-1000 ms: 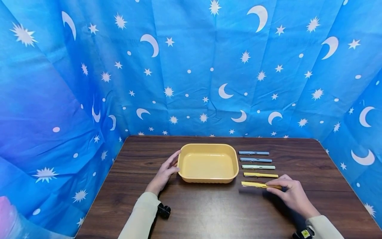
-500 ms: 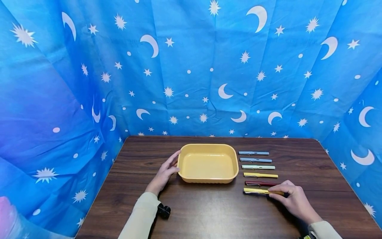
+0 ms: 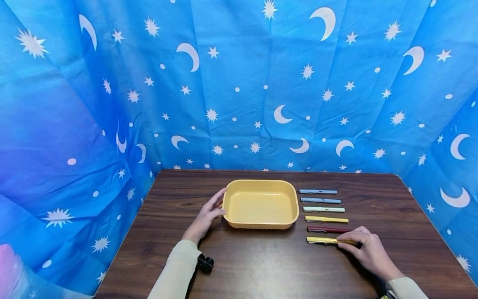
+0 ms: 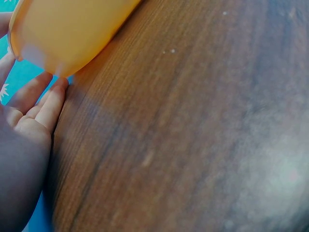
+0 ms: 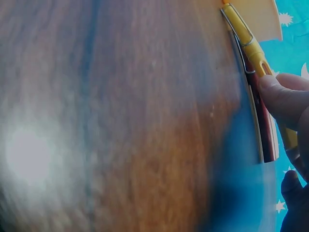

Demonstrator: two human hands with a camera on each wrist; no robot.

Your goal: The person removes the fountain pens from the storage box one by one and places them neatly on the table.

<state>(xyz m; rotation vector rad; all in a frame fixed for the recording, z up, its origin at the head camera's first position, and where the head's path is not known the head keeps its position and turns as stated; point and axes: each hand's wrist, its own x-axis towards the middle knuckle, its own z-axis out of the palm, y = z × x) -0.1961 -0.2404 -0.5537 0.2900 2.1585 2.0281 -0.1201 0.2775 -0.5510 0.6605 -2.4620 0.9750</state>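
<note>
In the head view, my right hand (image 3: 367, 251) pinches the barrel end of a yellow pen (image 3: 318, 240) between thumb and fingers. The pen lies level, clip end to the left, at the near end of a row of pens. Just beyond it is a dark red pen (image 3: 325, 229), its right end partly behind my fingers. The right wrist view also shows the held yellow pen (image 5: 241, 31) beside the dark red one. My left hand (image 3: 203, 218) rests its fairly straight fingers against the left side of a yellow tray (image 3: 261, 209), whose inside holds nothing.
Beyond the dark red pen lie another yellow pen (image 3: 328, 219), a pale green pen (image 3: 324, 209) and two blue-grey pens (image 3: 320, 200), roughly parallel to the right of the tray. A blue star-patterned cloth (image 3: 239, 104) hangs around the wooden table (image 3: 261, 265).
My right hand has brought the yellow pen toward the near edge and down beside the dark red pen, which it covered before. My left hand and the tray have stayed put.
</note>
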